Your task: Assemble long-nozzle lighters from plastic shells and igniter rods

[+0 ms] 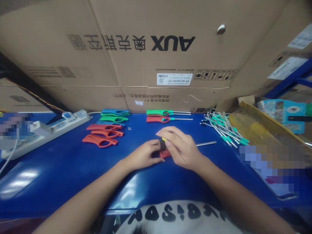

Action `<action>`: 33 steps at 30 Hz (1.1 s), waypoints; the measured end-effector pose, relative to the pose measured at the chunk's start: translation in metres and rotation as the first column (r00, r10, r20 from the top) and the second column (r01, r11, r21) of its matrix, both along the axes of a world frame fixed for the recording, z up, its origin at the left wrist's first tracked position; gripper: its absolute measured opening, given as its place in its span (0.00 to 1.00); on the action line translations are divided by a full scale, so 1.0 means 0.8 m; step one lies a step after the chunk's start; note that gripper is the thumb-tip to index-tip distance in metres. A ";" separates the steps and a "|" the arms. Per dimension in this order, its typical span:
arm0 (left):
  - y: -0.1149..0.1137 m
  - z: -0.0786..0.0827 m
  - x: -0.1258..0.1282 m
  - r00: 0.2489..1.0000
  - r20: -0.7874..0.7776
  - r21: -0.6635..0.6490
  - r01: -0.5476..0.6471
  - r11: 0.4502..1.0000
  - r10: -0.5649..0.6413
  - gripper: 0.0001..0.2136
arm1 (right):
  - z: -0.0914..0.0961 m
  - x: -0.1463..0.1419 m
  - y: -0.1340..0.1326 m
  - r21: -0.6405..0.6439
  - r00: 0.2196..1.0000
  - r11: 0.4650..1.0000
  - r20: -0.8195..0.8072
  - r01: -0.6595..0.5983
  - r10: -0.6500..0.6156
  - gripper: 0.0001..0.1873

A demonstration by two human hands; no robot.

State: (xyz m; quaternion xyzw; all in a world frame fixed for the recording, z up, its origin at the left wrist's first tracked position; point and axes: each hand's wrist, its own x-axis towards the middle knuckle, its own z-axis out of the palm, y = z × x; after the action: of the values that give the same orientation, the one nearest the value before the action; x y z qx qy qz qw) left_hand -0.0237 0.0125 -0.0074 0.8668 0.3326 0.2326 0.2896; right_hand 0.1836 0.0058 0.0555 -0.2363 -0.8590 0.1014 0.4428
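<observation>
My left hand (pixel 142 155) and my right hand (pixel 181 148) meet at the middle of the blue table, both closed on a red plastic utility lighter body (pixel 165 154). Dark and yellow inner parts (pixel 162 143) show under my right fingers, and a thin metal nozzle tube (pixel 206 143) sticks out to the right. Left of my hands lie several loose red lighter shells (pixel 101 136). Blue and green handles (pixel 114 115) sit behind them. Green and red long-nosed lighters (pixel 158 114) lie at the back. To the right is a pile of metal tubes with green fittings (pixel 224 128).
A white power strip (pixel 48 133) lies along the left of the blue table (pixel 60 175). A yellow plastic bag (pixel 253 126) and a teal printed card (pixel 282 113) are at the back right. Large cardboard boxes (pixel 136 55) stand behind the table. Blurred patches cover both sides.
</observation>
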 end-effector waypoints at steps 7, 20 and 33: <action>0.000 0.005 0.001 1.000 -0.018 -0.021 0.009 1.000 -0.010 0.13 | 0.003 -0.001 0.006 -0.003 0.997 1.000 -0.074 0.031 -0.031 0.09; 0.000 0.004 0.002 1.000 -0.010 -0.035 -0.018 0.999 0.017 0.14 | 0.009 0.009 0.007 -0.028 0.997 0.997 0.032 0.066 -0.065 0.12; -0.001 0.002 0.004 0.993 0.111 -0.065 0.036 0.997 -0.028 0.13 | 0.007 0.003 -0.004 0.001 0.997 1.000 0.077 -0.005 0.005 0.08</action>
State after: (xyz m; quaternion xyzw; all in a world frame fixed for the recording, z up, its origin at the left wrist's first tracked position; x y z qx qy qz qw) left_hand -0.0205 0.0121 -0.0054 0.8476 0.3099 0.2641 0.3402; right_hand 0.1856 0.0022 0.0614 -0.2377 -0.8760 0.0927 0.4094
